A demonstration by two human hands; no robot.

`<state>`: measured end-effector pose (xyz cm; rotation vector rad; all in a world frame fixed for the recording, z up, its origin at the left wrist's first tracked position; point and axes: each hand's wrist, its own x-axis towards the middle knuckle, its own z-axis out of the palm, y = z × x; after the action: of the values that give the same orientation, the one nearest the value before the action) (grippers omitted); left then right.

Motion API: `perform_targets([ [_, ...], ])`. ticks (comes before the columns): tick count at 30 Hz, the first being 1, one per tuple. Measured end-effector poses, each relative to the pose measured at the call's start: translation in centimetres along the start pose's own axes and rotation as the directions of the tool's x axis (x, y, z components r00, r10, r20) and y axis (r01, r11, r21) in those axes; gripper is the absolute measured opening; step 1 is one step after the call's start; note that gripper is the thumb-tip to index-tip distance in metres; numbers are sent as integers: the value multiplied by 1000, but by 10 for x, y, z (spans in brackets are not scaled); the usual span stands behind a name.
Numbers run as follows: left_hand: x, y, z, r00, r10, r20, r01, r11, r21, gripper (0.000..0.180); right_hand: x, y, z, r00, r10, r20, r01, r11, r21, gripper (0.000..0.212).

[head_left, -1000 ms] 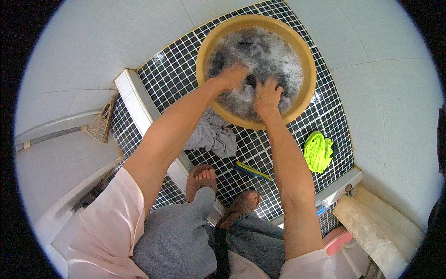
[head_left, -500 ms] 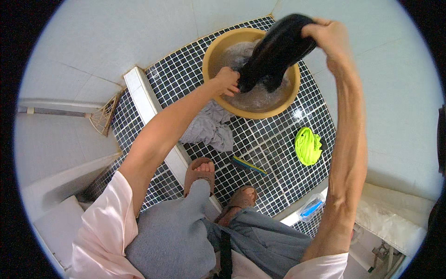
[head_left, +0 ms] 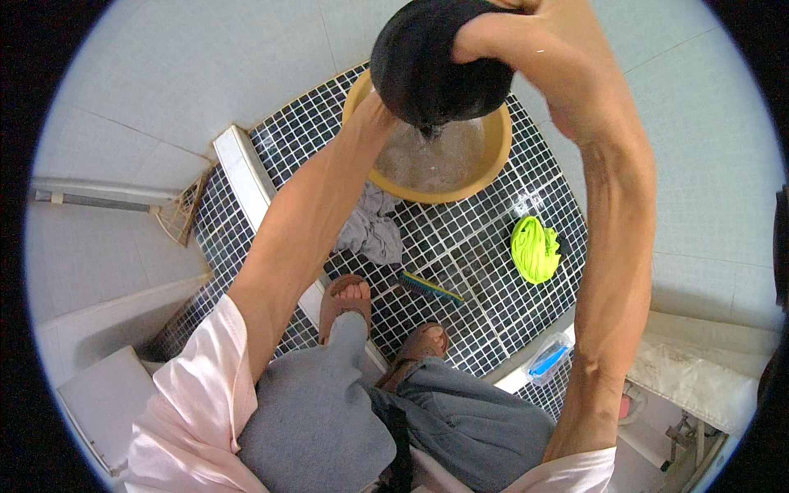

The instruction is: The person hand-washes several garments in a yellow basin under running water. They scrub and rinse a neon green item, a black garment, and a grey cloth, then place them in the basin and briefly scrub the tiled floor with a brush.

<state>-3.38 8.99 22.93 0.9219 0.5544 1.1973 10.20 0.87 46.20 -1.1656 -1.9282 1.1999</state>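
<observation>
A wet black garment [head_left: 436, 70] hangs bunched above a yellow-brown basin [head_left: 436, 197], and water drips from its lower end. My right hand [head_left: 514, 37] grips its upper right side, thumb pressed over the cloth. Reaching in from the left, my left forearm [head_left: 329, 181] passes over the basin's rim, and its hand is hidden behind the garment. Murky, sudsy water [head_left: 431, 160] fills the basin. Just below it, partly behind my left forearm, lies a crumpled grey cloth [head_left: 370, 230].
On the black tiles [head_left: 485, 238] lie a scrubbing brush [head_left: 431, 287] and a bundled neon-yellow cloth [head_left: 536, 251]. A clear package with a blue item [head_left: 549, 359] rests on the white ledge at right. White curbing [head_left: 242, 172] and a long-handled net-like tool [head_left: 177, 209] are at left.
Both hands have come up and closer with the black garment, which now hangs more bunched and further left. Water drips from it, and my left hand has gone behind it.
</observation>
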Motion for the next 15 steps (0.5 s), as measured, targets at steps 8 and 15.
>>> perform_targets([
  [8, -52, -28, -34, 901, -427, -83, 326, 789, -521, 41, 74, 194, -58, 892, 301, -336, -115, 871, 477, 43],
  [15, -54, -36, -20, 856, -487, -175, 294, 736, -611, 42, 55, 342, 45, 835, 547, -50, -182, 362, 914, 44],
])
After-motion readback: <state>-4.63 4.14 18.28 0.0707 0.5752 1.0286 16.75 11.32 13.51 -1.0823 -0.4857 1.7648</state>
